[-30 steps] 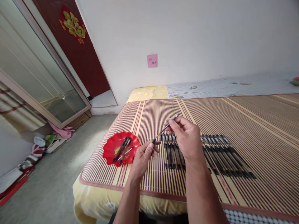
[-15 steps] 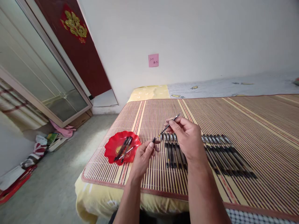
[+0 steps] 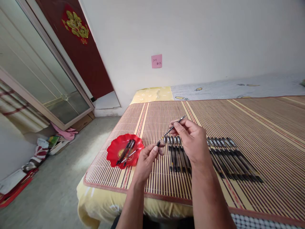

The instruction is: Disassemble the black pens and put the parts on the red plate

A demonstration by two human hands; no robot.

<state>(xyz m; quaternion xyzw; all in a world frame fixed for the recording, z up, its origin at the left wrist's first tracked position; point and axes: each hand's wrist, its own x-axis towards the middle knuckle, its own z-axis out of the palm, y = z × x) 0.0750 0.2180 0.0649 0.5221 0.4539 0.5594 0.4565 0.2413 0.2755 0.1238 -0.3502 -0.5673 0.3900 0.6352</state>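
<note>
My left hand (image 3: 148, 159) pinches a short black pen part (image 3: 158, 143) between thumb and fingers; most of it is hidden in the hand. Higher and to the right, my right hand (image 3: 190, 136) is closed on a slim dark pen piece (image 3: 168, 130), which slants down-left to the black part. Whether the two are joined or only touching I cannot tell. Beneath the hands lies a row of black pens (image 3: 175, 159), with black caps (image 3: 172, 140) above them. A second stretch of pens (image 3: 234, 163) shows past my right forearm, which covers the middle.
A red scalloped plate (image 3: 111, 149) left of my hands holds several dark pens (image 3: 126, 152) and a thin white stick (image 3: 132, 152). A striped bamboo mat (image 3: 152, 184) covers the bed. A wall with a pink note (image 3: 156, 61) stands behind; a glass-panelled door (image 3: 45, 63) is at left.
The lower end of the slim piece now meets the black part in my left hand, where a small gap showed before. Both hands have shifted only slightly.
</note>
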